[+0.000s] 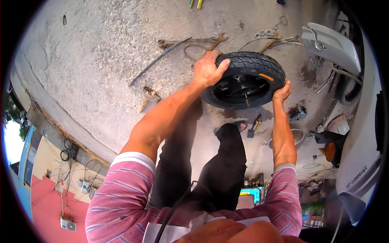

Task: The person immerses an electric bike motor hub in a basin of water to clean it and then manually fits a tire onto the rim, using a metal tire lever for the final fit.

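A black tyre (269,65) mounted on a dark wheel rim is held tilted in front of me, above the concrete ground. A valve stem (246,98) shows inside the rim, and an orange label is stuck on the sidewall. My left hand (210,69) grips the upper left of the tyre, its thumb over the sidewall and its fingers partly hidden behind the tread. At the lower right edge, my right hand (282,91) is closed around the tyre, with most of its fingers hidden. Beneath it is my foot in a dark sandal (239,125).
Beyond the tyre lie a large spanner (219,39), a long black strip (159,61) and wires. A clamp-like tool (150,94) lies to the left. To the right are a round basin (299,137), a metal part (298,113) and a white vehicle panel (334,46). A black-and-yellow tool (256,122) lies near my foot.
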`<action>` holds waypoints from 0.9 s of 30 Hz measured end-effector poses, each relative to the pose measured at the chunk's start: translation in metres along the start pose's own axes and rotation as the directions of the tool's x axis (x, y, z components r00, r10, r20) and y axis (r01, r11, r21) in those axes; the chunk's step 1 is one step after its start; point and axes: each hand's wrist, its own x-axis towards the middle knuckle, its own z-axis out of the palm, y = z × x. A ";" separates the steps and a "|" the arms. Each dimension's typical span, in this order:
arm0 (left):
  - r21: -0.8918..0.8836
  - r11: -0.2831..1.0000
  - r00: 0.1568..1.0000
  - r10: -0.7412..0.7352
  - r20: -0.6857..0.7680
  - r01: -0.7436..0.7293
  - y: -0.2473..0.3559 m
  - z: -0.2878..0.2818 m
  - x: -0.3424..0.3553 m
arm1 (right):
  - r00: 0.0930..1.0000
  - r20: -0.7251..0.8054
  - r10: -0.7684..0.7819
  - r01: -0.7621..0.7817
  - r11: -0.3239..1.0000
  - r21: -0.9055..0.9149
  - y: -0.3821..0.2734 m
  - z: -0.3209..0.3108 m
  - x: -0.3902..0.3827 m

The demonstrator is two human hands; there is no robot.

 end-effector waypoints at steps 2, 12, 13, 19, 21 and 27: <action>-0.004 0.999 0.999 0.034 -0.020 -0.034 -0.005 -0.011 -0.002 | 0.999 -0.026 -0.023 0.021 0.997 -0.076 -0.021 0.005 -0.015; -0.017 0.997 0.996 0.073 -0.049 -0.074 -0.017 -0.004 -0.001 | 0.996 -0.043 -0.073 0.065 0.985 -0.160 -0.055 0.003 -0.030; -0.027 0.997 0.997 0.065 -0.051 -0.066 -0.016 -0.004 -0.002 | 0.996 -0.038 -0.083 0.075 0.984 -0.161 -0.056 0.003 -0.031; -0.002 0.997 0.994 0.080 -0.071 -0.081 -0.016 -0.003 -0.005 | 0.995 -0.050 -0.091 0.083 0.985 -0.153 -0.051 -0.001 -0.031; 0.021 0.992 0.987 0.126 -0.101 -0.125 -0.019 -0.005 -0.006 | 0.994 -0.056 -0.099 0.089 0.985 -0.151 -0.050 0.001 -0.036; -0.025 0.992 0.984 0.122 -0.129 -0.126 -0.026 -0.006 -0.012 | 0.995 -0.053 -0.082 0.074 0.988 -0.137 -0.056 0.003 -0.043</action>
